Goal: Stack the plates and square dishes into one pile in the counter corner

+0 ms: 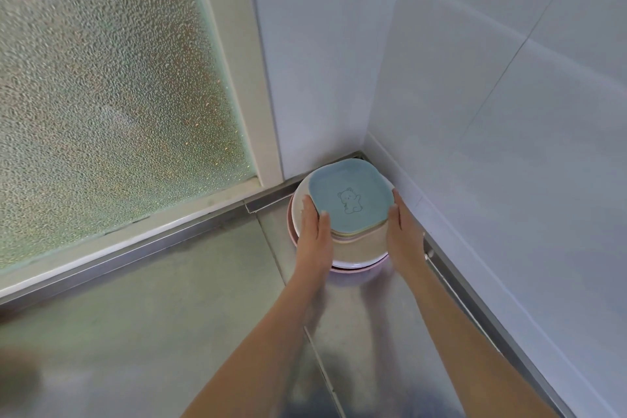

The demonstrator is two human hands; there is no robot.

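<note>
One pile of dishes stands in the far corner of the steel counter [203, 309]. A blue square dish [349, 197] with a small bear drawing lies on top of several thin square dishes. Under them are a beige plate [364, 246], a white plate [300, 205] and a pink plate [359, 270] at the bottom. My left hand [314, 231] touches the left edge of the square dishes with straight fingers. My right hand [403, 231] presses against their right edge, next to the wall.
White tiled walls [509, 112] meet just behind the pile. A frosted glass window [112, 85] with a pale frame runs along the counter's left side. A seam [322, 370] crosses the steel counter between my forearms.
</note>
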